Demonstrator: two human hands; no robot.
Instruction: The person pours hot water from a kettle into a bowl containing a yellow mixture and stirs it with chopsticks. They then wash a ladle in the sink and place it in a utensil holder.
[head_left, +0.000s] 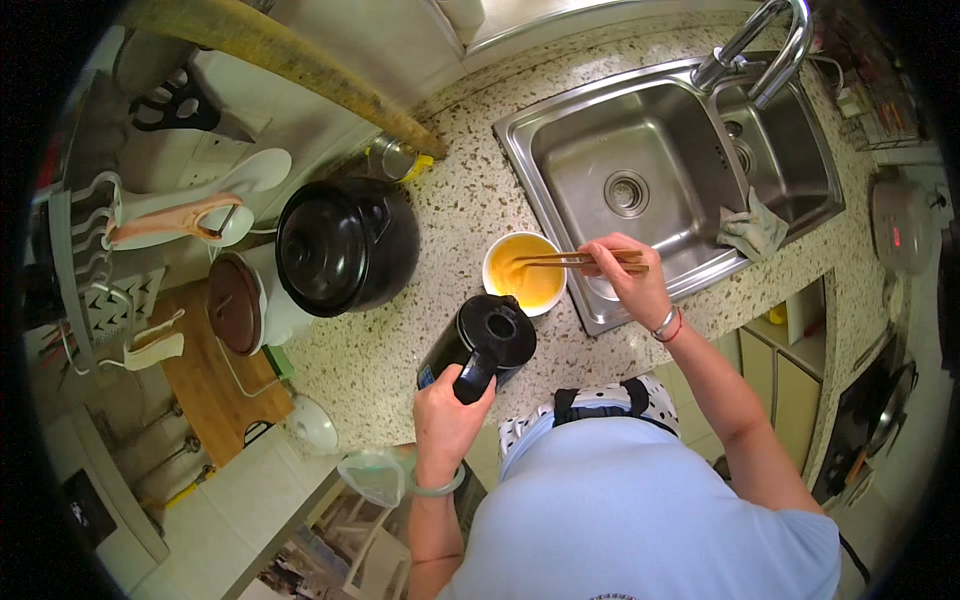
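My left hand (452, 418) is closed around the handle of a black electric kettle (505, 345), which is held over the counter with its spout close to the rim of a white bowl (487, 272). Yellow beaten egg (525, 262), or a liquid that looks like it, fills much of the bowl. Between the fingers of my right hand (632, 275) is a pair of wooden chopsticks (570, 259), their tips dipping into the yellow liquid. Whether water is leaving the spout I cannot tell.
A steel double sink (640, 140) with a curved tap (785, 50) lies to the right, a grey cloth (752, 228) over its divider. To the left stand a black lidded pot (345, 248) and a container with a brown lid (235, 303). Utensils hang from a rack (95, 210).
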